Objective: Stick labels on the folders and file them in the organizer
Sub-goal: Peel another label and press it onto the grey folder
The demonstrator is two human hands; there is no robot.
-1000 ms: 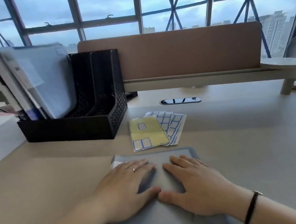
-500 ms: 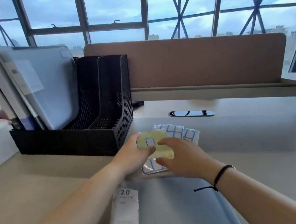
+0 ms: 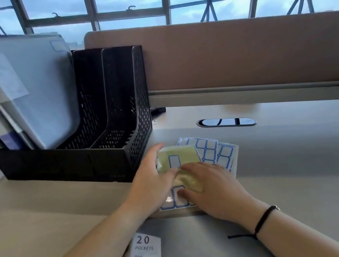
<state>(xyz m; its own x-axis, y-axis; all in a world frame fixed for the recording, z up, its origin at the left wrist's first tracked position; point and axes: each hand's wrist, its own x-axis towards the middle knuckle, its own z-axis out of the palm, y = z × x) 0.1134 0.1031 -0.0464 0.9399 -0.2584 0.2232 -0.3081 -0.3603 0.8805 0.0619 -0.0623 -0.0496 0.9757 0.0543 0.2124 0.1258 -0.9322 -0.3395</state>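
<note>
Both hands have left the grey folder (image 3: 200, 245), where they lay flat a second ago, and reached forward to the label sheets. Nearest the camera, that folder lies flat on the counter (image 3: 302, 162), a white "20 POCKETS" tag on its left side and no blue-bordered label visible on its cover, so it looks not yet labelled. Just beyond its far edge, the left hand (image 3: 150, 184) curls round the left edge of the yellow backing sheet (image 3: 177, 160), gripping it and lifting it off the pile. The right hand (image 3: 215, 185) presses down on the sheet's near part, fingers (image 3: 190, 167) fairly straight, the tips at the one label left near its middle; whether they have pinched that label I cannot tell. More label sheets (image 3: 216, 149), still full of blue-bordered labels, fan out underneath to the right. Farther back on the left, the black organizer (image 3: 124, 104) already holds several folders (image 3: 43, 92) in its left compartments, one with a label at its top corner, while the two right-hand slots look free. By my reading, the task is partway: peeling, sticking and filing this folder remain.
</note>
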